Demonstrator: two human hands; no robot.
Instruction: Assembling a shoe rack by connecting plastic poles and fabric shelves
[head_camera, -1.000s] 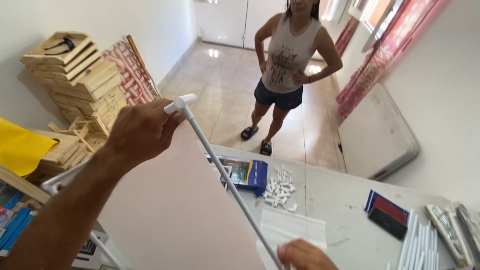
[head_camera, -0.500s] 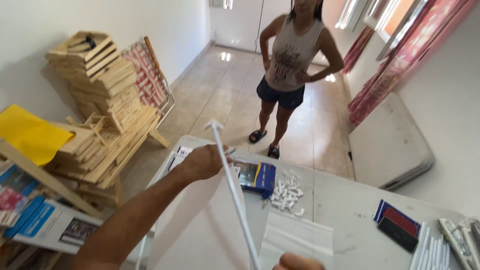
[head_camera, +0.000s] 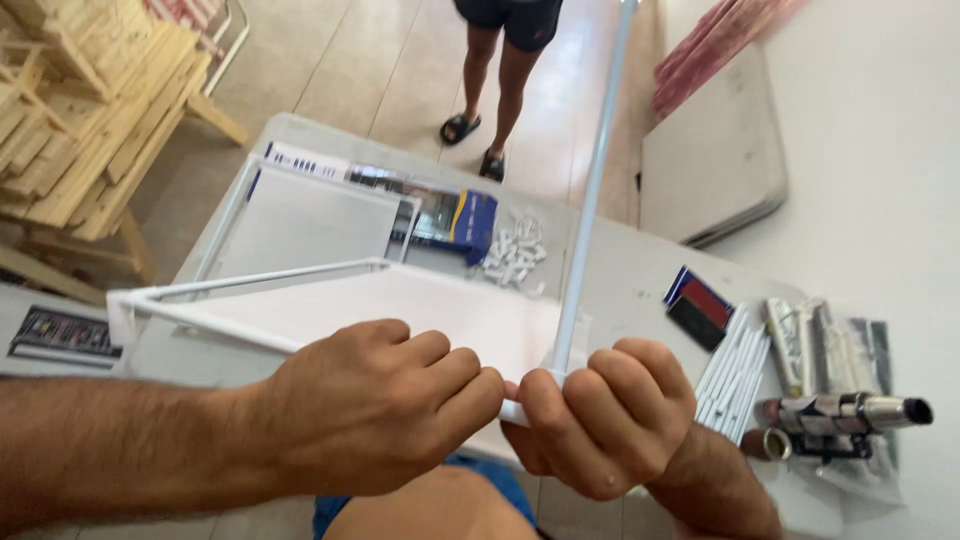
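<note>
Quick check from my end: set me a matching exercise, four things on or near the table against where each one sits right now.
Things:
1. white pole
2. heap of small white connectors
3. bundle of white rods
4. stacked wooden slats

Places:
A. on the floor, left of the table
B. upright, its base at both hands
C. table's right part, beside a red and black box
D. mid-table, beside a blue box

Pairs: 1-B, 2-D, 3-C, 4-A

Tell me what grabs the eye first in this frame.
Front and centre, the left hand and right hand are clenched side by side around the corner joint of a white tube frame, with one long white tube rising from the joint toward the top edge. Behind them on the grey table lies a heap of small white connectors; a person's legs stand beyond.
</note>
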